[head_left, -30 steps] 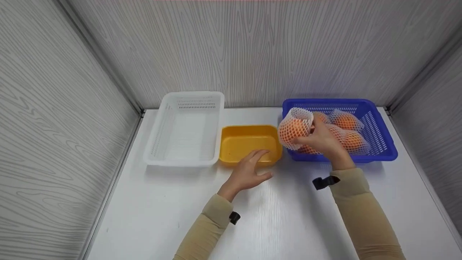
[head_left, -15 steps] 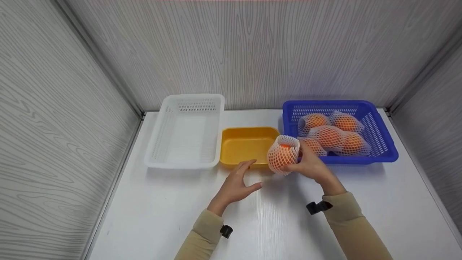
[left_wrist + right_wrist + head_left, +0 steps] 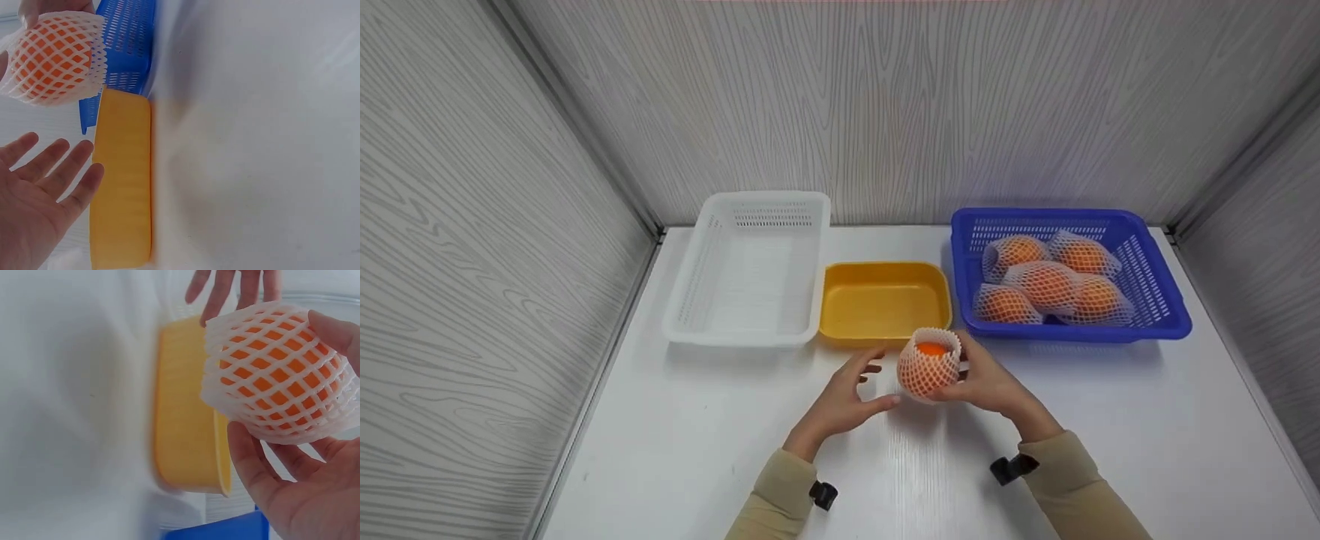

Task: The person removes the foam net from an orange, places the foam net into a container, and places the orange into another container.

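Note:
An orange [image 3: 928,369] in a white foam net sleeve is held up in front of the yellow tray [image 3: 885,304]. My right hand [image 3: 990,384] grips it from the right, with the thumb on one side and the fingers on the other, as the right wrist view shows. The sleeve's mouth faces up in the head view and the bare top of the fruit shows inside. To the left of the orange, my left hand [image 3: 844,401] has its fingers spread and holds nothing. In the left wrist view its fingertips [image 3: 84,147] are apart from the net sleeve [image 3: 56,56].
At the back right stands a blue basket [image 3: 1166,300] with several net-wrapped oranges [image 3: 1042,285] inside. A white basket [image 3: 821,285] sits left of the yellow tray. Grey wood-grain panels [image 3: 847,112] close off the back and sides of the white table [image 3: 682,450].
My right hand has carried the netted orange from over the blue basket toward me and leftward, in front of the yellow tray. My left hand has drawn back from over that tray, nearer to me.

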The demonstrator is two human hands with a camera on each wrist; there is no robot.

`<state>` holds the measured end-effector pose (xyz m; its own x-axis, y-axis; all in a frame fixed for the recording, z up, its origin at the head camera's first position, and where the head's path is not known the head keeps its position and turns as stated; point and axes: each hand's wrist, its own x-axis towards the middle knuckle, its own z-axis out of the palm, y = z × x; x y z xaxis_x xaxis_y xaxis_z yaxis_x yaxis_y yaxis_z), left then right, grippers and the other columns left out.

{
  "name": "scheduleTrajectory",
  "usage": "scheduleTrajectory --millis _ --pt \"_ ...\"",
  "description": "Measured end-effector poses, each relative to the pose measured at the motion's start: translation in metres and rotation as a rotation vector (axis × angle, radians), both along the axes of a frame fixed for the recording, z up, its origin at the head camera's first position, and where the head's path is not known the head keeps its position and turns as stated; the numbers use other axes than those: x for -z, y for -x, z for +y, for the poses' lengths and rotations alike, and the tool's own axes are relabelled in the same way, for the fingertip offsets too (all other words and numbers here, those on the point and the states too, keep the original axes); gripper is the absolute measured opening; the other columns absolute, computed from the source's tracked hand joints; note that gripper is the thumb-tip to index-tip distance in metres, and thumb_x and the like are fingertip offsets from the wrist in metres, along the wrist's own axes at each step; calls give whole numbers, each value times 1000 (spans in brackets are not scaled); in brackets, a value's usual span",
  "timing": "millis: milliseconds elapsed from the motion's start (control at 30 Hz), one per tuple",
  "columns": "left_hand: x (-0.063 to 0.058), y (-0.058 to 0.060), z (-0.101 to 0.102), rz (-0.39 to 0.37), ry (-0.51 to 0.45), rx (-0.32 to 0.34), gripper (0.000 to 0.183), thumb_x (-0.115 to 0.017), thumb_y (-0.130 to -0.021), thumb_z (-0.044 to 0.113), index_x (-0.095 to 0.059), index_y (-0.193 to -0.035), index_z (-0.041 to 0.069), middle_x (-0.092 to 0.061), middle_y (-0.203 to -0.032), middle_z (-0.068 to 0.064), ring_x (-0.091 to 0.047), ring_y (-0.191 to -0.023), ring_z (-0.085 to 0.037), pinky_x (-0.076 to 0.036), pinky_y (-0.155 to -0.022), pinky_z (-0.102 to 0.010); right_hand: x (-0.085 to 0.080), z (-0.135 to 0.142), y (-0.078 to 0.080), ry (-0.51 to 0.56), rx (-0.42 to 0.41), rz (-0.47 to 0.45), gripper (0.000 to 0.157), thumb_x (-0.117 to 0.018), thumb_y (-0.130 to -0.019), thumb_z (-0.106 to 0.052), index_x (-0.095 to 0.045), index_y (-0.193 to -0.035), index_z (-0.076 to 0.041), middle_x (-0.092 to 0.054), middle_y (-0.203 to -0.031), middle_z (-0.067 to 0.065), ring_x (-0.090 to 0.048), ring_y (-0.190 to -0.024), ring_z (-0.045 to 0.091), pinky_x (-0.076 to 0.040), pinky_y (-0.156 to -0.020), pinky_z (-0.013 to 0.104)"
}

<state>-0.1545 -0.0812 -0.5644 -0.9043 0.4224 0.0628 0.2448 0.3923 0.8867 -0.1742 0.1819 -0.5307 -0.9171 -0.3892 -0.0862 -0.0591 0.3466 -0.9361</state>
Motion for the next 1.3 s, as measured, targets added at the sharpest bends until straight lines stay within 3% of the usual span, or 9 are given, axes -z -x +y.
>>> scheduleTrajectory --millis 267,433,567,833,1100,1233,1300 --pt "9 1 -2 -14 -6 52 78 -77 -84 41 -43 -146 10 -47 -144 -9 -51 -124 -33 -44 -100 -48 25 -10 -9 26 -71 -19 89 -90 -68 -15 -41 -142 -11 -52 -129 11 -50 -107 31 -51 -88 45" --pt "14 4 0 -37 33 82 72 -77 -83 43 -47 -144 20 -51 -140 1 -55 -120 -26 -44 -100 -48 35 -12 -12 -13 -78 -41 88 -90 -68 -15 -41 -141 -12 -52 -127 10 -50 -105 30 -51 -86 43" --pt "17 5 2 -34 59 101 69 -77 -84 41 -48 -143 19 -53 -138 2 -56 -117 -19 -44 -100 -45 42 -15 -12 -19 -96 -21 85 -89 -69 -14 -42 -139 -12 -53 -128 9 -52 -107 29 -50 -88 46" --pt "21 5 3 -63 128 75 64 -75 -86 41 -52 -140 14 -56 -134 0 -57 -114 -18 -47 -96 -41 56 -21 -12 -68 -137 43 79 -89 -71 -16 -44 -135 -16 -55 -127 6 -55 -112 27 -47 -94 49" --pt "22 7 3 -89 141 67 61 -73 -87 44 -55 -138 16 -58 -130 2 -57 -109 -15 -47 -94 -38 55 -15 -15 -75 -108 41 86 -87 -75 -23 -40 -145 -11 -49 -136 12 -51 -116 34 -49 -91 50" --pt "23 7 2 -107 152 61 61 -72 -86 48 -56 -137 18 -58 -129 3 -57 -110 -14 -46 -95 -39 54 -16 -14 -11 -69 66 65 -83 -80 -23 -55 -138 -12 -52 -135 11 -50 -119 34 -50 -89 51" --pt "24 7 1 -103 145 65 61 -71 -87 49 -55 -138 19 -58 -130 3 -56 -113 -16 -45 -97 -40 47 -20 -16 10 -39 65 52 -80 -83 -19 -62 -130 -9 -56 -132 12 -50 -121 35 -50 -90 53"
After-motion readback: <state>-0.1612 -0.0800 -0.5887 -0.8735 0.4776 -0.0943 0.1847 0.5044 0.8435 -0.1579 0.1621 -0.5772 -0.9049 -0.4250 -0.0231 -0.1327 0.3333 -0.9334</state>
